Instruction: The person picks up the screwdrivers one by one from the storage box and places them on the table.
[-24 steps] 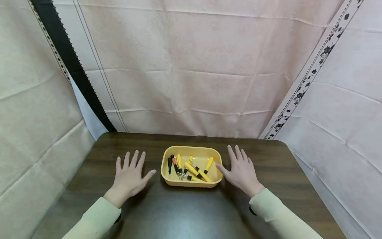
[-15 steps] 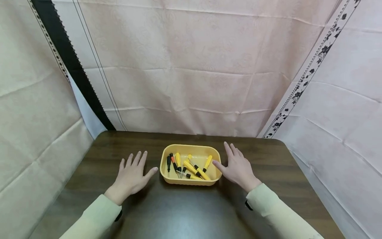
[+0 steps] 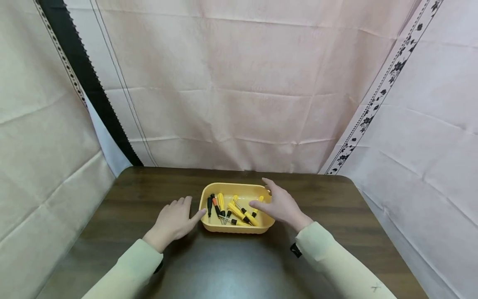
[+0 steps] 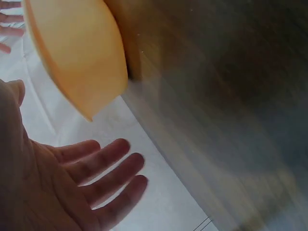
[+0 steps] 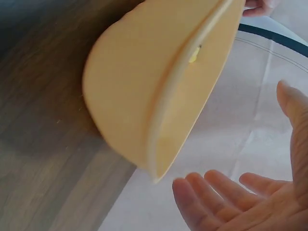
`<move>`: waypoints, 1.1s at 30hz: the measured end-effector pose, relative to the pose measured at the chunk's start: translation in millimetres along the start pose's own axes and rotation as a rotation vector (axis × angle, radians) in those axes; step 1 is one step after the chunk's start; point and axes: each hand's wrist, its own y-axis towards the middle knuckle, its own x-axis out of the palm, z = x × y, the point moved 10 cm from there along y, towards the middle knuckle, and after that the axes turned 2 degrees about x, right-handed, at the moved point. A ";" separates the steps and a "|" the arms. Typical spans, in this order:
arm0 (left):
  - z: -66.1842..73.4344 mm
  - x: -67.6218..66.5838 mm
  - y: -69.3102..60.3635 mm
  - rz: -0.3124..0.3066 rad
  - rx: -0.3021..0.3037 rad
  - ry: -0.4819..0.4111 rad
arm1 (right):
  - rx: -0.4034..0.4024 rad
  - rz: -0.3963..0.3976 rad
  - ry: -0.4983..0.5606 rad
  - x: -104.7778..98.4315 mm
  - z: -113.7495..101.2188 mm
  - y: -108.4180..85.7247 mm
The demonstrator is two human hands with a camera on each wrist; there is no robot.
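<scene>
A yellow tray (image 3: 237,229) stands on the dark table, holding several screwdrivers (image 3: 239,212) with yellow, black and red-black handles. At its left end is my left hand (image 3: 173,222), fingers relaxed, thumb tip by the rim; in the left wrist view this hand (image 4: 72,187) shows an empty palm beside the tray (image 4: 82,53). My right hand (image 3: 281,207) hovers over the tray's right end, its thumb and fingers apart and a yellow handle partly hidden behind them. The right wrist view shows its palm (image 5: 260,207) empty, near the tray wall (image 5: 125,86).
The wooden table (image 3: 231,265) has rounded far corners. Pale cloth (image 3: 224,83) hangs behind it and at both sides, with a black strip (image 3: 93,79) at the left and a floral border (image 3: 377,99) at the right.
Both hands have moved inward to the tray, the left rightward and the right leftward over its end. The fingers of both are bent a little more. The screwdrivers lie as before.
</scene>
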 end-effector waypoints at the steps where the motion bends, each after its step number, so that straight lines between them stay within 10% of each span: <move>1: 1.6 -0.4 0.7 0.024 0.017 0.016 | 0.006 -0.010 0.010 2.8 -1.4 1.2; 10: 12.0 -2.3 10.3 0.148 0.103 0.069 | 0.026 -0.078 0.074 23.6 -9.1 11.6; 33: 14.5 27.9 37.2 -0.006 0.073 0.033 | 0.082 -0.276 0.096 70.4 -2.2 18.5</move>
